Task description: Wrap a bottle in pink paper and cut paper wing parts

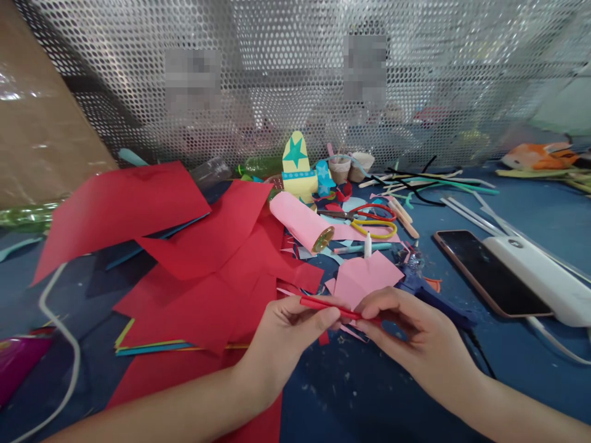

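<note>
A narrow folded strip of red paper is stretched between my two hands. My left hand pinches it between thumb and fingers. At its other end my right hand pinches it too, fingertips almost meeting those of the left. Just beyond the fingers lies a piece of pink paper. Sheets of red paper overlap in a pile to the left, partly behind my left forearm. A pink paper-covered tube lies tilted beyond the strip.
Scissors with red and yellow handles lie among paper scraps. A phone and a white power bank sit at right. A yellow paper model with a star stands before the perforated metal screen. A white cable curves at left.
</note>
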Available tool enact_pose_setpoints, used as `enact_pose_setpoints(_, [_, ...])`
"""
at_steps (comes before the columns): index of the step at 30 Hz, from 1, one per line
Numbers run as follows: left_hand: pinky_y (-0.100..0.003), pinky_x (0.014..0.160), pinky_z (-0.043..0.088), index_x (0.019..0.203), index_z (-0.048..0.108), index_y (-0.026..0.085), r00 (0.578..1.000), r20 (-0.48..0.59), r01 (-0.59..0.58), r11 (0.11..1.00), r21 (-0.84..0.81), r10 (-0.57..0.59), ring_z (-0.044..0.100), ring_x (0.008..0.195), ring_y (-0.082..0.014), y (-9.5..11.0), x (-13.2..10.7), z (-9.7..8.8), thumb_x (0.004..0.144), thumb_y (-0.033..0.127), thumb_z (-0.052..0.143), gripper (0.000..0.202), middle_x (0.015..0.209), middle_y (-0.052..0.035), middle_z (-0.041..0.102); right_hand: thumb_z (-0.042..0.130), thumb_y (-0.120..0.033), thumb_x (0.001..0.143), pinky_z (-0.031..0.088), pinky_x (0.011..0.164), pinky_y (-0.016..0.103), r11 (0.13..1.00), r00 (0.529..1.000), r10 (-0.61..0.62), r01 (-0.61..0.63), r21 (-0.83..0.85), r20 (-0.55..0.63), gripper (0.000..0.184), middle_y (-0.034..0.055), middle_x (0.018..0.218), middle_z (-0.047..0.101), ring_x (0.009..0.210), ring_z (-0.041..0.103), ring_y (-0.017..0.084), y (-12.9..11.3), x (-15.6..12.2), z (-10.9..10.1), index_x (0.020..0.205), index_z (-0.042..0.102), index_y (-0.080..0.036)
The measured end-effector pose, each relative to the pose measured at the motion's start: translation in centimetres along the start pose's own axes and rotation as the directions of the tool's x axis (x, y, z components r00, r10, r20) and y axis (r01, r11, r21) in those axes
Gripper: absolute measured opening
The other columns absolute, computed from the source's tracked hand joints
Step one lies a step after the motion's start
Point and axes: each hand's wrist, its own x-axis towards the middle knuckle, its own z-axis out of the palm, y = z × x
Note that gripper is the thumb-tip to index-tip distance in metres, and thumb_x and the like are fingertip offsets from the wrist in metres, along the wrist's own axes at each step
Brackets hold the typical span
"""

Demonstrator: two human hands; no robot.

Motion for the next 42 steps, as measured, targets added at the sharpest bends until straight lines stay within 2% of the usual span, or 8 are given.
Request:
enact_pose_setpoints(6, [-0.027,0.078,0.055,0.076,0.078,0.023,0.996,-0.087,0.029,0.999,-0.020,-0.031,0.068,0.076,-0.0143,0.1,0.2,-0.1,0.068,0.036,0.081,0.016,0.079,-0.0016,0.075,0.066,-0.022,0.081,0.058,0.063,0.019,0.996,0.998,0.067,-0.065,-0.055,0.022,0.003,-0.0003,0.076,0.070,0.065,0.067,0.013,0.2,0.4,-0.2,0.083,0.064,-0.023])
enact_pose_setpoints(11, [-0.028,0.080,0.056,0.076,0.078,0.021,0.996,-0.082,0.041,0.998,-0.040,-0.045,0.069,0.076,-0.0152,0.2,0.5,-0.3,0.066,0.036,0.082,0.018,0.080,-0.0027,0.076,0.067,-0.023,0.081,0.058,0.061,0.018,0.996,0.997,0.076,-0.075,-0.049,0.005,0.003,-0.0009,0.074,0.070,0.064,0.068,0.013,0.4,0.4,-0.4,0.081,0.064,-0.023])
enact_pose_setpoints(18, [-0.025,0.073,0.055,0.079,0.076,0.019,0.998,0.052,0.009,0.963,0.269,-0.024,0.070,0.071,-0.0158,0.7,1.2,-1.1,0.069,0.022,0.076,0.010,0.073,-0.0030,0.075,0.063,-0.024,0.083,0.056,0.060,0.019,0.981,0.994,0.065,-0.047,-0.187,0.089,0.006,-0.0025,0.073,0.072,0.063,0.067,0.013,0.4,1.1,-1.2,0.078,0.066,-0.025])
enact_pose_setpoints(22, [-0.025,0.066,0.055,0.087,0.076,0.018,0.985,0.111,0.089,0.944,0.318,-0.130,0.069,0.062,-0.0150,0.9,1.5,-1.3,0.072,0.021,0.071,0.016,0.066,-0.0020,0.074,0.060,-0.021,0.085,0.057,0.062,0.021,0.975,0.978,0.097,-0.055,-0.217,0.186,0.009,-0.0016,0.076,0.073,0.067,0.069,0.014,0.6,1.1,-1.1,0.079,0.066,-0.024])
enact_pose_setpoints(27, [-0.024,0.069,0.053,0.084,0.077,0.020,0.974,0.158,0.097,0.935,0.341,-0.159,0.068,0.064,-0.0140,1.5,2.2,-1.9,0.074,0.022,0.071,0.012,0.068,-0.0018,0.074,0.062,-0.024,0.085,0.059,0.067,0.022,0.977,0.985,0.092,-0.061,-0.204,0.146,0.008,-0.0005,0.086,0.075,0.073,0.071,0.015,1.0,1.0,-1.2,0.090,0.068,-0.026])
enact_pose_setpoints(33, [-0.027,0.074,0.052,0.085,0.077,0.020,1.000,0.008,0.006,0.960,0.279,-0.009,0.067,0.071,-0.0151,2.3,2.8,-2.5,0.071,0.025,0.075,0.015,0.075,-0.0031,0.075,0.060,-0.025,0.086,0.059,0.067,0.024,0.960,0.999,0.042,-0.035,-0.277,0.020,0.009,0.0008,0.085,0.073,0.067,0.070,0.015,1.1,1.2,-1.9,0.094,0.064,-0.025])
enact_pose_setpoints(38, [-0.024,0.074,0.049,0.082,0.074,0.019,0.993,-0.099,-0.036,0.976,0.217,0.059,0.063,0.074,-0.0124,2.7,3.2,-2.7,0.066,0.023,0.078,0.017,0.080,-0.0009,0.071,0.056,-0.021,0.086,0.056,0.056,0.022,0.925,0.992,-0.003,0.052,-0.377,0.129,0.009,-0.0008,0.076,0.071,0.061,0.067,0.014,0.7,1.2,-1.7,0.085,0.064,-0.025])
enact_pose_setpoints(42, [-0.020,0.065,0.044,0.081,0.071,0.019,0.984,-0.165,-0.047,0.988,0.146,0.071,0.055,0.065,-0.0078,3.4,3.3,-2.6,0.064,0.019,0.076,0.018,0.076,0.0020,0.065,0.056,-0.022,0.087,0.055,0.057,0.023,0.895,0.991,-0.062,0.107,-0.433,0.118,0.009,-0.0007,0.074,0.070,0.060,0.066,0.014,0.5,1.2,-1.7,0.086,0.064,-0.025])
